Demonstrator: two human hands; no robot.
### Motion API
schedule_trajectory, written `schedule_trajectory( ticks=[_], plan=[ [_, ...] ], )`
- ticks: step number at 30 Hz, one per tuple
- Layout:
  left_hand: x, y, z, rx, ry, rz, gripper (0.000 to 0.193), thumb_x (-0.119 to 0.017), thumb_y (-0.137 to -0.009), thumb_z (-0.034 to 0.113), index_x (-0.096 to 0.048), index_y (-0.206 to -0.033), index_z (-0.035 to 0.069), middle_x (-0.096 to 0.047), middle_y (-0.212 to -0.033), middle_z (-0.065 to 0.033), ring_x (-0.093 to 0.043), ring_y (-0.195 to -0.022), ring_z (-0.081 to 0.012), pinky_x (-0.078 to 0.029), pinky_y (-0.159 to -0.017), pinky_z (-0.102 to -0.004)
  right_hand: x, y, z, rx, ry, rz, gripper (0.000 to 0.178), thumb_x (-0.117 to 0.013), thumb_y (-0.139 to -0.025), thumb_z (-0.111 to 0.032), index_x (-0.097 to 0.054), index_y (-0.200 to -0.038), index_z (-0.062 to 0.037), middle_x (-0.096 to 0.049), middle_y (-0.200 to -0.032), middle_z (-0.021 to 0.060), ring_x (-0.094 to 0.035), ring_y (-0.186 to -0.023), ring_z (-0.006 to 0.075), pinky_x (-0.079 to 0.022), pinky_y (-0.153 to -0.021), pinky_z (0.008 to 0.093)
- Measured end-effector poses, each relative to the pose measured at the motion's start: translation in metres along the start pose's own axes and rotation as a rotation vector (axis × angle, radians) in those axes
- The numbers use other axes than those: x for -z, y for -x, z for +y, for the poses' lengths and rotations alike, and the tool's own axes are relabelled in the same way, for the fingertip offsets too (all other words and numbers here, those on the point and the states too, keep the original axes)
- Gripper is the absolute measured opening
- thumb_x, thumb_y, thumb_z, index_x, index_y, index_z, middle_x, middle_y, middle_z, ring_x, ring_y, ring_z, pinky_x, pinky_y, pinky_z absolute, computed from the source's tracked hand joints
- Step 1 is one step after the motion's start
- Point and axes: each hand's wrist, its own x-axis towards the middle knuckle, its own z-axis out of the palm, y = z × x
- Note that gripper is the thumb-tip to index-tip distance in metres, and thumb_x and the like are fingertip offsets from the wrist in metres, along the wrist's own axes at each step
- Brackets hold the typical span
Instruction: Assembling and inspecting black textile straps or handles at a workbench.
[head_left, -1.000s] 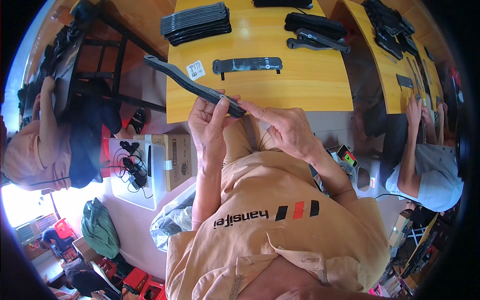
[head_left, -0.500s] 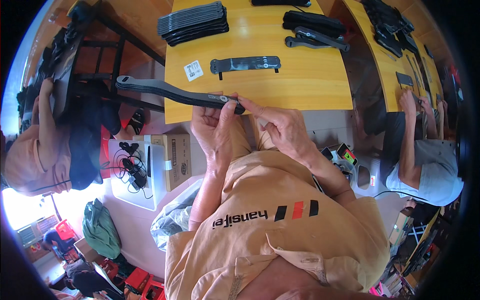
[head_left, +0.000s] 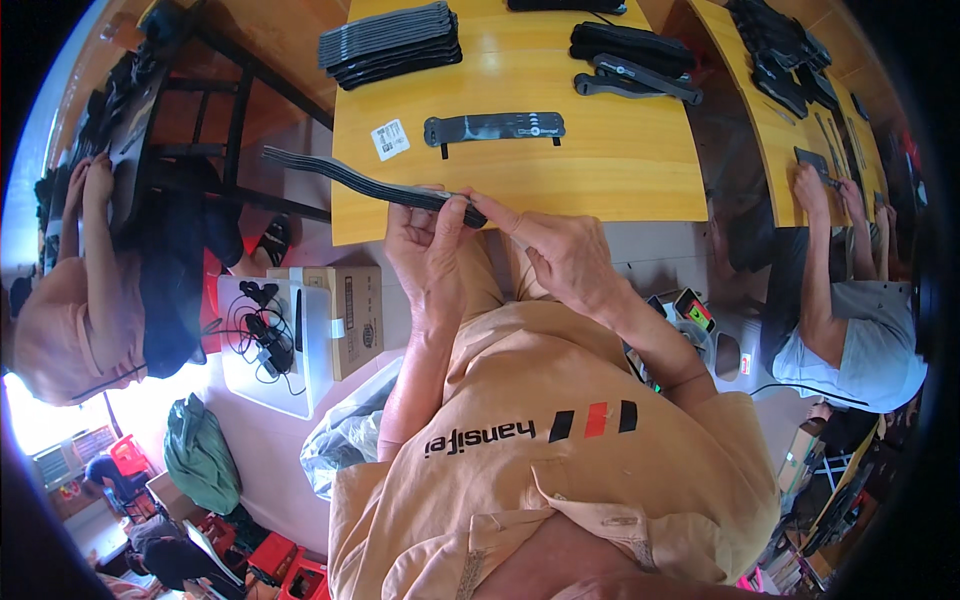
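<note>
A bundle of thin black-and-grey fabric straps (head_left: 365, 183) is gripped near its right end by my left hand (head_left: 428, 245), thumb on top and fingers beneath. Its far end sticks out to the left past the table edge, edge-on and slightly fanned. My right hand (head_left: 570, 255) has its index fingertip at the bundle's right end; the other fingers are curled and partly hidden. On the yellow table (head_left: 620, 180) beyond my hands lies a flat dark strap piece (head_left: 495, 129) with pale printing and two small black tabs below it. A white label (head_left: 390, 139) lies to its left.
Stacked straps (head_left: 390, 45) lie at the table's back left, with more dark straps (head_left: 635, 75) at back right. Co-workers handle things at side tables, left (head_left: 85, 300) and right (head_left: 850, 330). A white bin with black cables (head_left: 265, 340) and a carton (head_left: 355, 320) stand lower left.
The bundle has rolled in my grip, so its flat grey top face has given way to the layered edges. Its left end has shifted a little to the right.
</note>
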Motion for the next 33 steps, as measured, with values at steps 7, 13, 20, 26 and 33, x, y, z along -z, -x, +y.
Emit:
schedule_trajectory(
  ticks=[7, 13, 20, 26, 33],
  plan=[
    [-0.004, -0.001, -0.004, 0.019, 0.030, 0.020, 0.021, -0.058, -0.081, 0.002, -0.050, -0.100, 0.003, -0.059, -0.089, -0.0059, -0.059, -0.079, -0.0113, -0.053, -0.067, -0.0253, -0.014, 0.001, 0.012, -0.025, -0.098, 0.069, 0.049, -0.052, -0.076, -0.001, -0.050, -0.121, -0.0195, -0.060, -0.067, 0.0085, -0.055, -0.052, 0.0216, -0.047, -0.051, 0.0303],
    [0.002, -0.003, -0.012, -0.032, -0.003, -0.017, 0.020, -0.057, -0.082, 0.003, -0.050, -0.101, 0.002, -0.058, -0.091, -0.0052, -0.059, -0.080, -0.0122, -0.053, -0.069, -0.0260, -0.024, -0.003, 0.015, -0.356, -0.774, -0.058, 0.043, -0.043, -0.079, 0.003, -0.054, -0.117, -0.0144, -0.057, -0.070, 0.0114, -0.049, -0.048, 0.0219, -0.044, -0.051, 0.0276],
    [0.008, -0.003, -0.013, 0.155, 0.031, -0.049, 0.019, -0.059, -0.082, 0.007, -0.054, -0.097, -0.003, -0.061, -0.089, -0.0108, -0.061, -0.078, -0.0159, -0.054, -0.066, -0.0262, -0.020, 0.000, 0.006, -0.098, -0.196, 0.130, 0.054, -0.044, -0.066, 0.013, -0.059, -0.110, -0.0137, -0.063, -0.091, 0.0102, -0.060, -0.068, 0.0227, -0.049, -0.060, 0.0294],
    [0.012, -0.003, -0.004, 0.217, 0.012, -0.091, 0.014, -0.060, -0.081, 0.005, -0.058, -0.092, -0.004, -0.062, -0.083, -0.0106, -0.062, -0.069, -0.0157, -0.054, -0.062, -0.0254, -0.018, 0.000, 0.004, -0.050, -0.118, 0.115, 0.056, -0.048, -0.064, 0.010, -0.057, -0.113, -0.0151, -0.062, -0.087, 0.0129, -0.060, -0.076, 0.0303, -0.049, -0.063, 0.0348],
    [0.008, -0.002, -0.005, 0.192, -0.045, -0.080, 0.014, -0.060, -0.081, 0.006, -0.059, -0.089, -0.005, -0.063, -0.079, -0.0112, -0.062, -0.065, -0.0160, -0.054, -0.060, -0.0241, -0.016, 0.004, -0.004, -0.088, 0.132, 0.050, 0.052, -0.053, -0.067, 0.005, -0.057, -0.114, -0.0174, -0.061, -0.071, 0.0078, -0.058, -0.061, 0.0274, -0.047, -0.054, 0.0349]
  ],
)
